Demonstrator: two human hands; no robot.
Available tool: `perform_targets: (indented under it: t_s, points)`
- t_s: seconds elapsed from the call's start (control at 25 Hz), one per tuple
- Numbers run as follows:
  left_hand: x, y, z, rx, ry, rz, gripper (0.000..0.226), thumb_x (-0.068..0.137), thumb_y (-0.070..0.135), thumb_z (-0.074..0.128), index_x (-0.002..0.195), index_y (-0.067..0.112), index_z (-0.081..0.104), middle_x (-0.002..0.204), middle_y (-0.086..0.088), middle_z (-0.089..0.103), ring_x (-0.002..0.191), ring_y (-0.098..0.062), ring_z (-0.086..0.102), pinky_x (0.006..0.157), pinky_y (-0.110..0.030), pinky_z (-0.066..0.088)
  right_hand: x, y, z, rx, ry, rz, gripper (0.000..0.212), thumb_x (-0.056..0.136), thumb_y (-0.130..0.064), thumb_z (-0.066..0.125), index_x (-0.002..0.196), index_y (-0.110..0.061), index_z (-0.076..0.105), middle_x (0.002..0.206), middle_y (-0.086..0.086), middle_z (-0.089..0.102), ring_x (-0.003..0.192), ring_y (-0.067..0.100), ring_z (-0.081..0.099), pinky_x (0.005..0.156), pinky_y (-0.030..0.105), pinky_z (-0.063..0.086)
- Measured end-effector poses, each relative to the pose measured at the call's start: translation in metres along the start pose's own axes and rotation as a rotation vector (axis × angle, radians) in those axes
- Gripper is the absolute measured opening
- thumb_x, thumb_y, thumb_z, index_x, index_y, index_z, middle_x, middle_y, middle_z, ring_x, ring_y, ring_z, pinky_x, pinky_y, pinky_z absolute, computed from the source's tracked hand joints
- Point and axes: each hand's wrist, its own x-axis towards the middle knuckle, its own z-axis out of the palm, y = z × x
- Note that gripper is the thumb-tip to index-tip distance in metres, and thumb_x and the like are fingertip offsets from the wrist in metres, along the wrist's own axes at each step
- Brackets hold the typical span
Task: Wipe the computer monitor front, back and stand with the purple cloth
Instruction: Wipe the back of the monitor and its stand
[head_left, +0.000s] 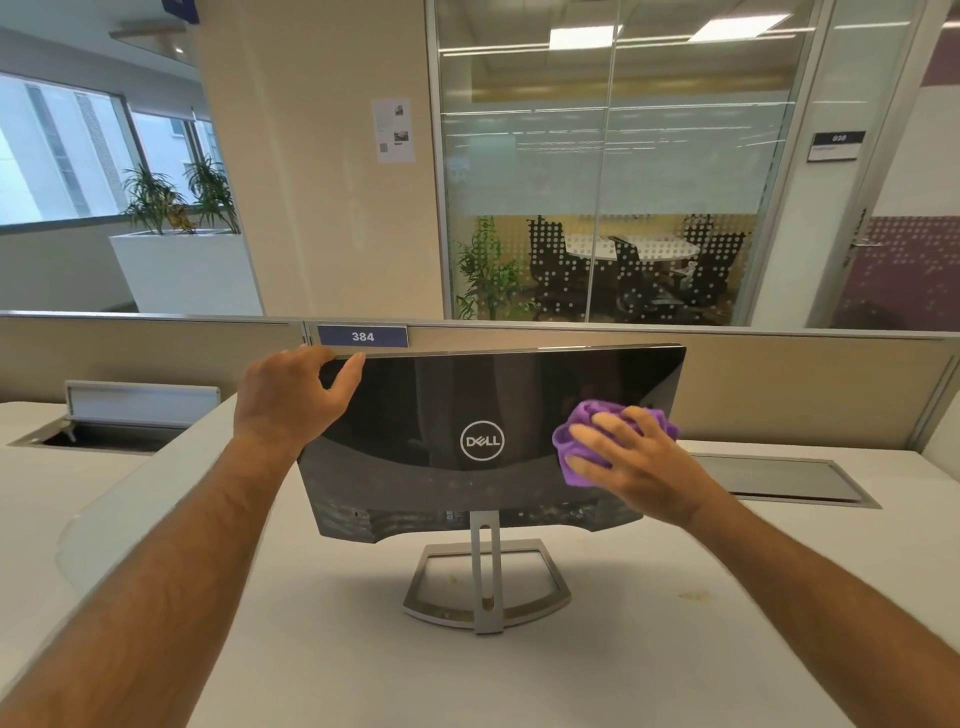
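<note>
Monitor (441, 410) count is one, standing on its single grey stand (488, 582) in the middle of the white desk (519, 675) with its glossy black back and round logo turned toward me. One purple cloth (576, 441) is in play, bunched against the right part of that back panel, just right of the logo. Two recessed cable hatches sit in the desk: the left hatch (140, 405) has its lid raised, the right hatch (779, 478) lies flat and closed. One blue number plate (362, 336) reading 384 is fixed to the partition (779, 384) behind the monitor. My left hand (296, 400) grips the monitor's top edge near its left corner, fingers curled over the rim and thumb on the back face. My right hand (634, 462) presses the cloth to the panel with fingers spread fairly wide and nearly straight, the cloth showing above and to the left of them.
</note>
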Motion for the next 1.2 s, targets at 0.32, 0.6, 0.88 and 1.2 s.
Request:
perform_targets:
  t_s: [0.32,0.6,0.88,1.2]
  points:
    - [0.001,-0.001,0.0,-0.002,-0.019,-0.005,0.049,0.089,0.053,0.055,0.108,0.012,0.073,0.109,-0.01,0.074,0.078,-0.031,0.071,0.069,-0.038,0.058,-0.011,0.016,0.005,0.042,0.103,0.192,0.074,0.062,-0.021,0.091,0.129,-0.017,0.06,0.137,0.016,0.056,0.123,0.04,0.053,0.092,0.053,0.051]
    - [0.003,-0.002,0.003,0.013,-0.021,-0.018,0.051,0.089,0.056,0.054,0.106,0.012,0.074,0.103,-0.01,0.075,0.078,-0.03,0.072,0.07,-0.039,0.058,-0.024,0.037,0.004,0.082,0.138,0.392,0.08,0.06,-0.018,0.092,0.132,-0.013,0.056,0.137,0.02,0.054,0.123,0.042,0.051,0.09,0.053,0.05]
    - [0.002,-0.002,0.003,0.026,-0.015,-0.012,0.051,0.089,0.055,0.055,0.107,0.011,0.073,0.104,-0.01,0.075,0.078,-0.031,0.071,0.069,-0.041,0.059,-0.043,0.043,0.009,0.046,0.058,0.255,0.081,0.057,-0.015,0.093,0.129,-0.014,0.056,0.135,0.02,0.055,0.121,0.042,0.052,0.087,0.053,0.052]
    - [0.0,0.001,0.0,0.016,-0.006,-0.012,0.05,0.088,0.053,0.057,0.106,0.009,0.074,0.104,-0.012,0.075,0.078,-0.032,0.071,0.07,-0.041,0.059,-0.063,0.045,0.016,0.086,0.0,0.23,0.086,0.055,-0.012,0.093,0.13,-0.014,0.052,0.133,0.02,0.055,0.12,0.042,0.051,0.085,0.052,0.053]
